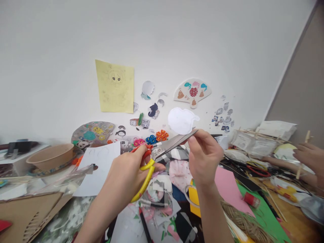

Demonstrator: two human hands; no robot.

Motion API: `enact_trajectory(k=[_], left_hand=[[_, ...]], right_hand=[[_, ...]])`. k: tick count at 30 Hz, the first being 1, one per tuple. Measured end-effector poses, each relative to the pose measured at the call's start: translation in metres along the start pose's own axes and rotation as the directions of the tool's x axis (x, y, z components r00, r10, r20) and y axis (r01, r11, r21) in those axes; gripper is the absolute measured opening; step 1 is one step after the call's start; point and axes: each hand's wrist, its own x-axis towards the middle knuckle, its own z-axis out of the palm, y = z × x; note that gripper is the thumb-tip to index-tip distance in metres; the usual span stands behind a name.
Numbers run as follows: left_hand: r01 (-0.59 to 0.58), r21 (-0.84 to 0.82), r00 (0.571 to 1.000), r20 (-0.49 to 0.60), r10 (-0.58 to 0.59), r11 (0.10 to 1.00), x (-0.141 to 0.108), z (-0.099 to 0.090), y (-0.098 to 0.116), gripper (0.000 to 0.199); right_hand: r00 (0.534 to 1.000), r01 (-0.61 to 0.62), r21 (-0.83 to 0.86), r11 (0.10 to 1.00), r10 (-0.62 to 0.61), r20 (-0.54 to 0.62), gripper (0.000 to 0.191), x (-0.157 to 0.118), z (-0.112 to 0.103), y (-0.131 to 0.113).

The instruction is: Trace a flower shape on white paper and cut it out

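Yellow-handled scissors [145, 179], gripped in left hand [124, 179], fingers clamped round the handles; right hand [205, 155], fingers pinched together at blade tip [195, 132]; fabric scraps [157, 199] below on desk [296, 229].

The left hand [124, 182] wraps around the yellow-and-orange handles of a pair of scissors [167, 146], and the right hand [205, 155] pinches the far end of the steel blades. Below the scissors lies a heap of patterned fabric and paper scraps [157, 199], with a pink card [229, 189] to their right and a white paper sheet [97, 168] to their left. Far right of the scissors, a co-worker's hand [310, 158] holds a wooden stick [301, 168].
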Motion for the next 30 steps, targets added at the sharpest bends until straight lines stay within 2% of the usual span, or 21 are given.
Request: enact_trajectory(k=[7,17,24,30], left_hand=[[-0.003,0.018,0.999,0.037,0.003,1.0,0.0,-0.003,0.002,0.046],[-0.011,-0.06,0.999,0.052,0.014,0.998,0.0,0.002,0.008,0.043],[0.004,-0.063,0.999,0.041,-0.002,0.998,-0.001,0.004,0.008,0.042],[0.017,-0.069,0.998,0.054,-0.014,0.997,0.0,0.007,0.009,0.039]], right_hand=[[0.994,-0.079,0.071,0.994,0.073,0.085,0.013,0.006,-0.008,-0.003],[0.99,0.055,-0.035,0.998,-0.059,-0.126,0.009,-0.004,0.012,-0.001],[0.977,0.096,-0.068,0.993,-0.107,-0.187,0.01,-0.006,0.018,-0.001],[0.968,0.086,-0.131,0.988,-0.114,-0.226,0.007,-0.009,0.02,0.0]])
